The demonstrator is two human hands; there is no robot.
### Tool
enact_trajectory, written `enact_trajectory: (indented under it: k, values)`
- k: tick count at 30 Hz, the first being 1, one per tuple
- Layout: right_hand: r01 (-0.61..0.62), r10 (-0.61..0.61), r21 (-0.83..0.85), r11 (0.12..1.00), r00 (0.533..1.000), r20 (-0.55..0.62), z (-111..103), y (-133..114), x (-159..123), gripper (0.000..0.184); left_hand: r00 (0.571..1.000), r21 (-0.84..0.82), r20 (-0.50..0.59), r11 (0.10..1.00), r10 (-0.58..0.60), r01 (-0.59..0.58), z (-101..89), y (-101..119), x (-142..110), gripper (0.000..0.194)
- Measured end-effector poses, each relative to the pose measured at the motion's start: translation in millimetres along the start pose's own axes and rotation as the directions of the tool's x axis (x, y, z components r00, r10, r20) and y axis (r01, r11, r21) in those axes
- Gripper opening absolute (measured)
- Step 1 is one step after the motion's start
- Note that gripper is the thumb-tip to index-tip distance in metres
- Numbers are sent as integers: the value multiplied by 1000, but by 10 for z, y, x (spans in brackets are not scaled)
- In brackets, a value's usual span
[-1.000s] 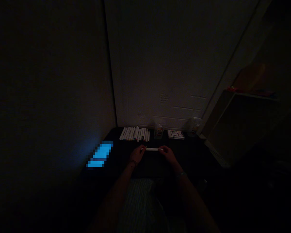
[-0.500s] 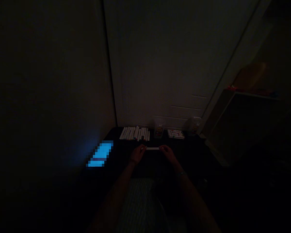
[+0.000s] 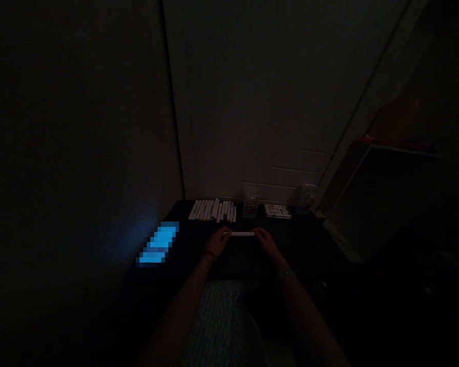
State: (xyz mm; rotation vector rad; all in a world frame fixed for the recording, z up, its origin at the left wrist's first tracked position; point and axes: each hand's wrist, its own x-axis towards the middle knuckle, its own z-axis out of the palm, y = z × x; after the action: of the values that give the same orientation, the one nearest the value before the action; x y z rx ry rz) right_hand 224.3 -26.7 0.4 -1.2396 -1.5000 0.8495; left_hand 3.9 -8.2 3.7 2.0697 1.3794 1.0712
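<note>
In the dim head view a white marker (image 3: 243, 234) lies level between my two hands, just above or on the dark table (image 3: 302, 244). My left hand (image 3: 218, 241) pinches its left end. My right hand (image 3: 265, 240) is closed at its right end, fingertips bent round the tip. Beyond my left hand lies a row of several white markers (image 3: 202, 210), side by side, some with coloured ends. How far the held marker is off the table I cannot tell.
A clear plastic case (image 3: 251, 203) stands against the wall, with a flat white pack (image 3: 277, 211) beside it. Another clear container (image 3: 308, 198) is further right. A bright blue blurred screen (image 3: 158, 244) lies at the left edge. A large box-like piece (image 3: 390, 199) stands at right.
My right hand has shifted slightly right along the marker, and a little more of the white barrel shows. My left hand stays in place. The picture is a bit darker.
</note>
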Motion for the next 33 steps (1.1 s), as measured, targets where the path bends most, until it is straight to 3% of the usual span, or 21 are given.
enact_trajectory:
  k: [10, 33]
  values:
    - [65, -65, -8, 998, 998, -7, -7, -23, -24, 33, 984, 59, -74, 985, 165, -161, 30, -78, 44, 25]
    - [104, -105, 15, 994, 994, 27, -31, 1, -23, 30, 992, 90, -9, 989, 122, -121, 83, -156, 45, 29]
